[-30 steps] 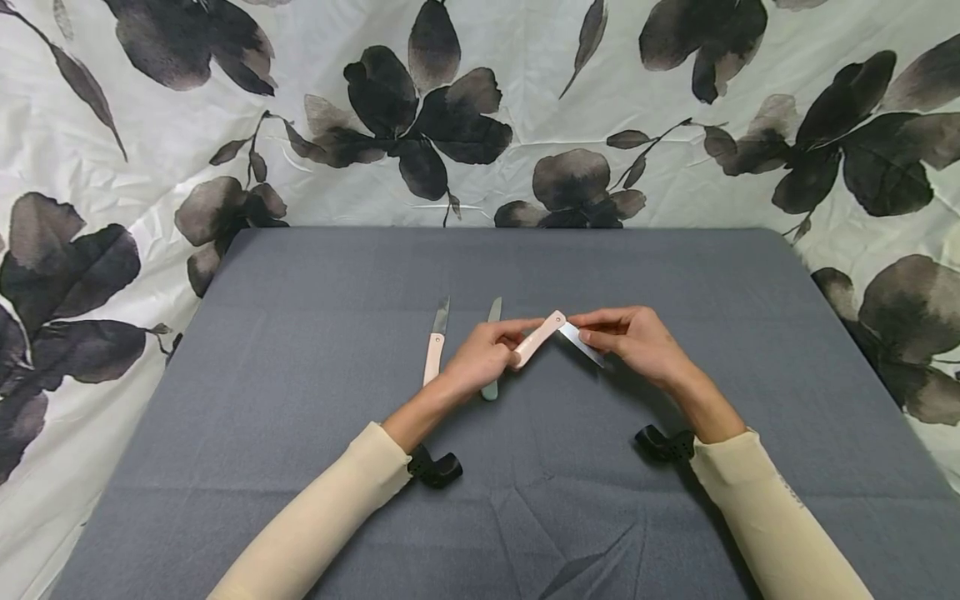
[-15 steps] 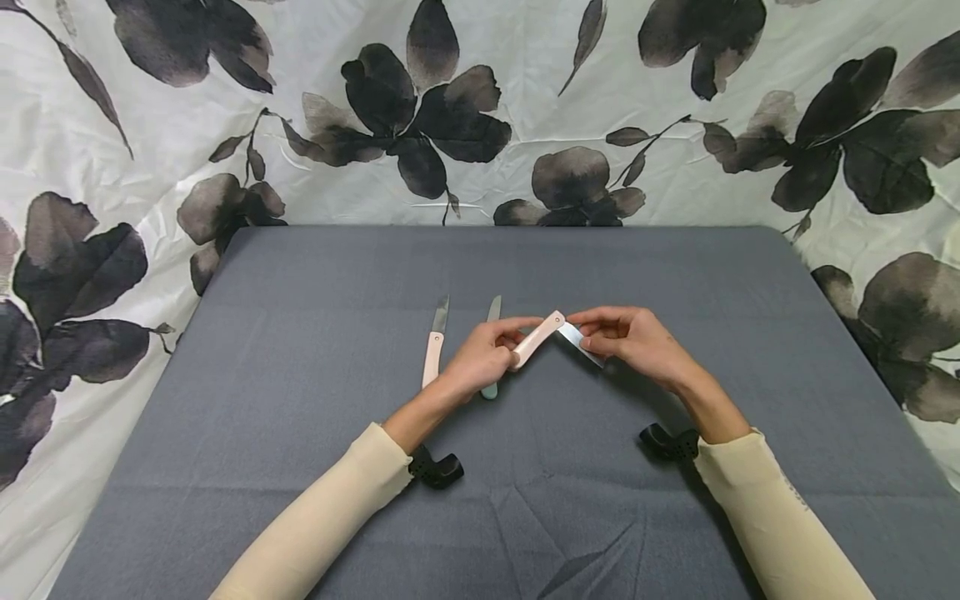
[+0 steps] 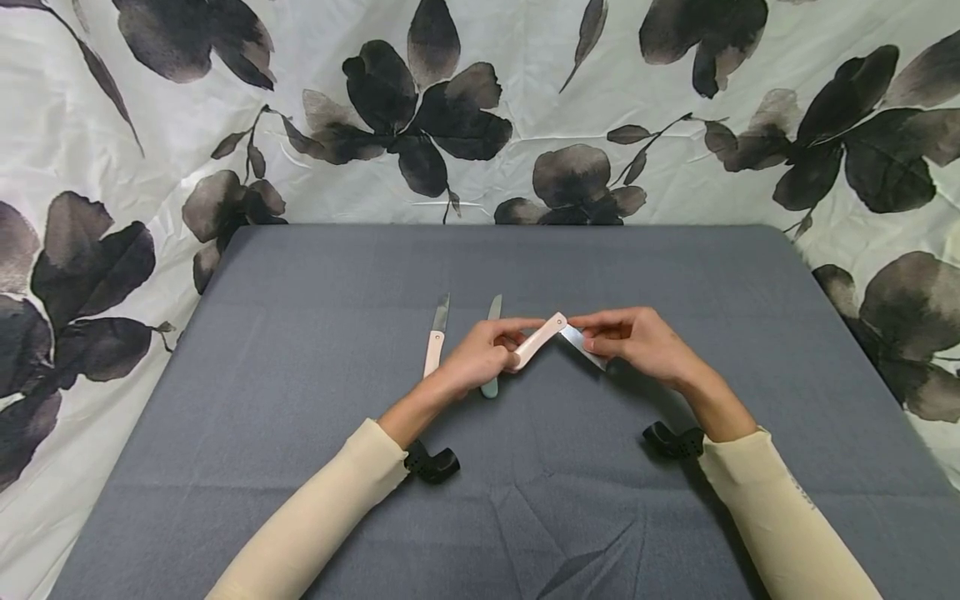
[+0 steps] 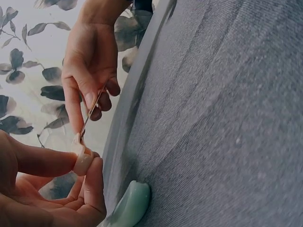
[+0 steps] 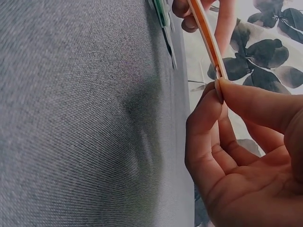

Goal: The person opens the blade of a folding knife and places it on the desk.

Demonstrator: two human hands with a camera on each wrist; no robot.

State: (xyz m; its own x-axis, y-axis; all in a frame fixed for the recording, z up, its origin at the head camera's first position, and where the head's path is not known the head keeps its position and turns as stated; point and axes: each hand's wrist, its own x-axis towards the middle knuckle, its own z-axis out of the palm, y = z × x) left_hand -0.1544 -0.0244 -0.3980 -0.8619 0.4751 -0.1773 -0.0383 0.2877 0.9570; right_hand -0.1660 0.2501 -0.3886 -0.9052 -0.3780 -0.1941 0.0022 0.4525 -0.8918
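Above the table, both hands hold a partly folded pocket knife [image 3: 538,342] with a pale pink handle. My left hand [image 3: 480,357] pinches the handle's lower end between thumb and fingers. The blade [image 3: 582,348] slants down to the right, and my right hand [image 3: 641,343] pinches it, one fingertip near the pivot. In the right wrist view the orange-lined slot of the handle [image 5: 204,33] faces the camera. Left of the hands lies a second pink-handled knife [image 3: 433,348], unfolded. A green-handled knife [image 3: 490,388] lies partly hidden behind my left hand.
A grey cloth covers the table [image 3: 315,283], creased near the front. Behind it hangs a white curtain [image 3: 540,125] with dark flower prints. Black cameras sit on both wrists, the left camera [image 3: 433,465] close above the cloth.
The right forearm has shifted slightly to the right. Both hands keep their hold on the knife, and its fold angle looks about the same.
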